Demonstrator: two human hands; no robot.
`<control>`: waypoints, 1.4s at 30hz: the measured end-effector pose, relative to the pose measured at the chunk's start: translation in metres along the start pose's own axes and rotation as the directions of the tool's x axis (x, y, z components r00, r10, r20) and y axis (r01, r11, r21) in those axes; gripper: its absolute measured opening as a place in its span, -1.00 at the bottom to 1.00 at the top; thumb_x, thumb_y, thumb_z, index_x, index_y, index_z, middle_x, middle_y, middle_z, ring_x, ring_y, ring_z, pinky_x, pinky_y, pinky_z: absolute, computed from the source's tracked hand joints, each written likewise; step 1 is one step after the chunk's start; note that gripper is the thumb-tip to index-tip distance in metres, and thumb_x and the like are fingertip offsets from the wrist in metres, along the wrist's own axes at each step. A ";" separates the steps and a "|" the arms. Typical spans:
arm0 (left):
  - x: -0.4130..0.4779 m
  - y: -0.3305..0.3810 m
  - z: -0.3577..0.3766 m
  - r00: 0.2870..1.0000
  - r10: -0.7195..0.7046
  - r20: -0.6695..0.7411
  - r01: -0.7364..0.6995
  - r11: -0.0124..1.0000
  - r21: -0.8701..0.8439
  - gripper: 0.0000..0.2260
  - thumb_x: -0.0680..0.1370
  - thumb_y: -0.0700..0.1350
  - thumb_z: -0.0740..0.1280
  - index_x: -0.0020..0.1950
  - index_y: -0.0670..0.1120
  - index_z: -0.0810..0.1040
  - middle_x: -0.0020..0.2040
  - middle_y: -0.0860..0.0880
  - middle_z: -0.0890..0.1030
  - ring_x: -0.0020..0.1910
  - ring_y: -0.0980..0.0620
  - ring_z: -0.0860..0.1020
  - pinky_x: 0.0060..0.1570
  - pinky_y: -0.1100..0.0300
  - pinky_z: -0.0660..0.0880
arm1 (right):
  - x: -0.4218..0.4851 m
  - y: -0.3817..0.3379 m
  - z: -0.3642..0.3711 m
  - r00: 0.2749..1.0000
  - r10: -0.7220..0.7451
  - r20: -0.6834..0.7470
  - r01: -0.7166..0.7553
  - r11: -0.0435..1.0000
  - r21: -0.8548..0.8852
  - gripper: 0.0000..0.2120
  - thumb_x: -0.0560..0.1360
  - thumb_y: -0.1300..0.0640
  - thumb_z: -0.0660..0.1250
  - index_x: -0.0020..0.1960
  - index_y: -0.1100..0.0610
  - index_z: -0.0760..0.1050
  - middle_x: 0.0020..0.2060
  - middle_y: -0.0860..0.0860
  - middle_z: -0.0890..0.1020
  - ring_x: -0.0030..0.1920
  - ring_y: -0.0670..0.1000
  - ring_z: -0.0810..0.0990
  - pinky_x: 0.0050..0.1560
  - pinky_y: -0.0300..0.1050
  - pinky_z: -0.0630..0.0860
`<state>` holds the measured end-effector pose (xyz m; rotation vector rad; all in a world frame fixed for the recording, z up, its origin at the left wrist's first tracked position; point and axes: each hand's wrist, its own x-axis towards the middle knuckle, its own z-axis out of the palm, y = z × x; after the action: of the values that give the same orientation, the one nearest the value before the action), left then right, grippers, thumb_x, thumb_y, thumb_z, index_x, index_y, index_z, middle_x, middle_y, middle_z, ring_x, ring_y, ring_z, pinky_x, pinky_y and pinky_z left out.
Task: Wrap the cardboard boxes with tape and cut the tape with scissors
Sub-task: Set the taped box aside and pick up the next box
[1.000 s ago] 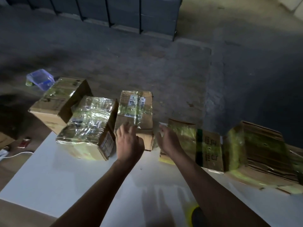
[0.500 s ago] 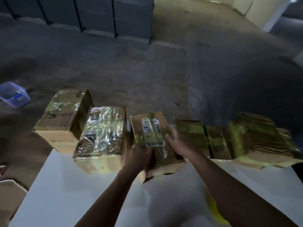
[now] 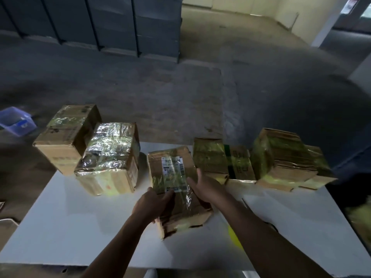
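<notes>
My left hand [image 3: 154,205] has its fingers curled round the near left edge of the labelled cardboard box [image 3: 173,171], thumb on top: a firm hold. My right hand [image 3: 202,189] clasps the opposite edge, thumb laid over the top face and fingers fairly straight along the right side. The box sits between the two palms, over the middle of the white table [image 3: 80,227]. I cannot tell whether its underside rests on the surface or hangs just above it.

Its long axis runs away from me, the far end leaning slightly left, so the hands grip the two long sides near the nearer half. It carries clear film over a white shipping label, and the near end looks crushed and torn.

Farther out, a shiny film-wrapped box [image 3: 110,157] stands to the left with a plainer box [image 3: 66,137] behind it at the table's corner. To the right lie a box with a green band [image 3: 220,163] and a yellow-taped stack [image 3: 285,157].

I see no scissors. A yellow shape [image 3: 233,237] shows beside my right forearm, too hidden to name. If it is the tape, I judge the right hand the nearer one to fetch it, while the left steadies the box.
</notes>
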<state>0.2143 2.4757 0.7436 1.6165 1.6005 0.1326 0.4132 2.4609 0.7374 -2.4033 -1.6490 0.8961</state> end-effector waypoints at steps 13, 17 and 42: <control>-0.083 -0.002 0.057 0.989 -0.073 -0.132 0.056 0.990 -0.129 -0.61 0.55 0.15 0.29 0.10 -0.18 0.56 -0.02 -0.13 0.64 -0.05 -0.10 0.60 -0.02 0.05 0.57 | -0.064 0.048 0.019 0.987 -0.102 -0.121 0.100 0.995 -0.020 -0.51 0.59 -0.17 0.09 0.35 0.16 0.30 0.17 0.16 0.54 0.11 0.17 0.54 -0.08 -0.06 0.33; -0.086 -0.004 0.061 0.985 -0.087 -0.148 0.070 0.991 -0.115 -0.61 0.54 0.14 0.30 0.06 -0.19 0.58 -0.05 -0.13 0.64 -0.06 -0.09 0.59 -0.09 0.09 0.53 | -0.074 0.050 0.018 0.992 -0.071 -0.102 0.068 0.997 -0.025 -0.51 0.60 -0.16 0.10 0.35 0.17 0.28 0.19 0.16 0.54 0.14 0.18 0.55 -0.06 -0.05 0.35; -0.057 -0.062 -0.011 0.951 0.244 -0.190 -0.199 0.954 0.225 -0.55 0.61 0.15 0.08 0.39 -0.10 0.27 0.38 -0.11 0.31 0.30 -0.15 0.31 0.11 -0.05 0.37 | -0.086 -0.021 0.047 0.987 0.150 0.058 -0.159 0.844 0.512 -0.52 0.55 -0.07 0.30 0.37 0.17 0.40 0.24 0.15 0.54 0.21 0.13 0.53 0.16 0.00 0.47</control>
<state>0.1493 2.4212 0.7398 1.9999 1.6305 0.2800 0.3506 2.3825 0.7422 -2.1627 -1.0394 1.2021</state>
